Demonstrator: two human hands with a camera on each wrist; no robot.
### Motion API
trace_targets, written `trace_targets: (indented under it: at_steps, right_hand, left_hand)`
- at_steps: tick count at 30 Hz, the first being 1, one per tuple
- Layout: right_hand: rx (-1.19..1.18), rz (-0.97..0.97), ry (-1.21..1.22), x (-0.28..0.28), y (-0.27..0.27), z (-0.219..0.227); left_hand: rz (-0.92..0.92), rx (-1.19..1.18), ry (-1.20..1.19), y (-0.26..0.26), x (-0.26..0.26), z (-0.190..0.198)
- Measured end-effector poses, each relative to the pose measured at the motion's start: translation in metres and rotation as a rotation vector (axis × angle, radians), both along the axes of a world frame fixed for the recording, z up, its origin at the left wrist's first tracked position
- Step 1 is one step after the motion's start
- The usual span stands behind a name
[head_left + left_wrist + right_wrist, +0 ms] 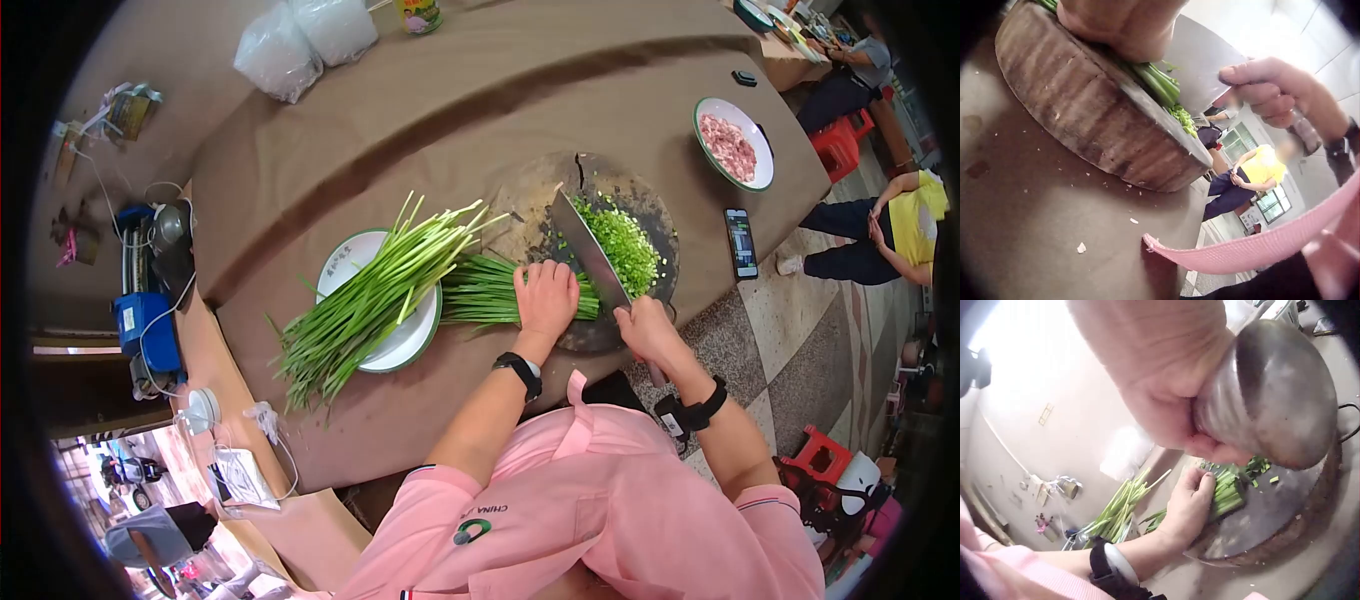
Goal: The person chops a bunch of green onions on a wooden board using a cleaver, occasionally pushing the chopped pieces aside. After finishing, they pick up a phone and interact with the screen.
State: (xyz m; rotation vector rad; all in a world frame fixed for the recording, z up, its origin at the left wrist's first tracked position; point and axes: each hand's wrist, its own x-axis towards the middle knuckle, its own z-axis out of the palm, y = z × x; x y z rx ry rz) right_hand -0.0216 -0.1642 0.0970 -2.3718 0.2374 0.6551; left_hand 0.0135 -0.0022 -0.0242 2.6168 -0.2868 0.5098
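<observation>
My left hand [549, 300] holds down a bundle of garlic chives [485, 291] on a round wooden chopping block [525, 205], fingers curled over the stalks. A cleaver [592, 250] is in my right hand [648, 328], its blade angled across the block beside the bundle's cut ends. Its rounded metal handle [1279, 394] fills much of the right wrist view. Beyond the blade lies a heap of chopped green pieces [628, 248]. From the left wrist view, cut stalk ends [1157, 84] show between my left hand and the blade.
Left of the block, long uncut chives [385, 285] lie across a white plate [425, 335]. At right are a bowl [763, 165] of minced meat [728, 148] and a phone [740, 243] near the table edge. A person in yellow [915, 225] stands beyond.
</observation>
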Motion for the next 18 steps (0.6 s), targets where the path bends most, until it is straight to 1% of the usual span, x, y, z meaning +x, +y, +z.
trace_targets:
  at_steps: [1, 3, 7, 9, 11, 12, 16, 18]
  right_hand:
    - [0.001, 0.0, 0.001, -0.003, -0.003, -0.004]
    - [0.025, 0.071, -0.106, -0.008, -0.008, -0.011]
    - [-0.002, 0.088, -0.022, 0.019, 0.01, -0.019]
    - [0.074, -0.01, -0.019, 0.044, 0.025, -0.025]
    - [0.087, -0.028, -0.023, 0.058, 0.028, -0.029]
    - [0.09, -0.039, -0.023, 0.064, 0.028, -0.03]
    - [0.159, -0.067, -0.066, 0.064, 0.009, -0.031]
    - [0.147, -0.061, -0.058, 0.05, -0.002, -0.017]
  left_hand:
    - [0.002, -0.012, 0.011, 0.0, 0.0, 0.0]
    - [0.004, -0.022, 0.029, 0.0, -0.002, -0.001]
    - [-0.003, -0.002, 0.051, 0.0, 0.003, 0.0]
    - [-0.009, 0.015, 0.044, 0.001, -0.001, -0.001]
    - [-0.011, -0.027, 0.036, 0.0, 0.0, 0.002]
    - [-0.012, -0.011, 0.044, 0.001, 0.0, 0.004]
    - [-0.007, -0.02, 0.027, 0.001, 0.002, 0.005]
    - [0.001, -0.025, 0.005, 0.001, -0.001, 0.003]
